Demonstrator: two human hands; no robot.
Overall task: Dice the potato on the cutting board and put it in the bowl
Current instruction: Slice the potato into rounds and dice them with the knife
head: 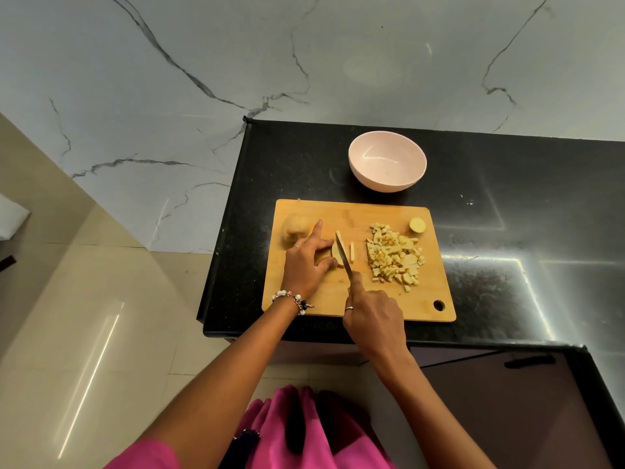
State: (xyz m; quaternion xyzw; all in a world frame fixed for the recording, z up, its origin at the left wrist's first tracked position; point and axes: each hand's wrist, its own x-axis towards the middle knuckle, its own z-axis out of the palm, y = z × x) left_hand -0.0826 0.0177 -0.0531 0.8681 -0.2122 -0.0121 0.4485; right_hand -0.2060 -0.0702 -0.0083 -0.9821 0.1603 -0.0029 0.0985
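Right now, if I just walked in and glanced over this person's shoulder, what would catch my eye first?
Probably the knife, gripped by the right hand and slicing a potato piece that the left hand steadies mid-board. Next, the heap of diced potato on the right part of the wooden cutting board. Beyond the board, an empty pink bowl waits on the black counter.

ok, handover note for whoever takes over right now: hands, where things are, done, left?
Left hand: holds a potato slice down on the cutting board.
Right hand: grips the knife, blade on the slice.
Done: pile of diced potato on the board's right; one cut strip beside the blade.
Left: finish this slice, dice the uncut potato piece at far left, move everything into the empty bowl. End piece sits at the far right corner.
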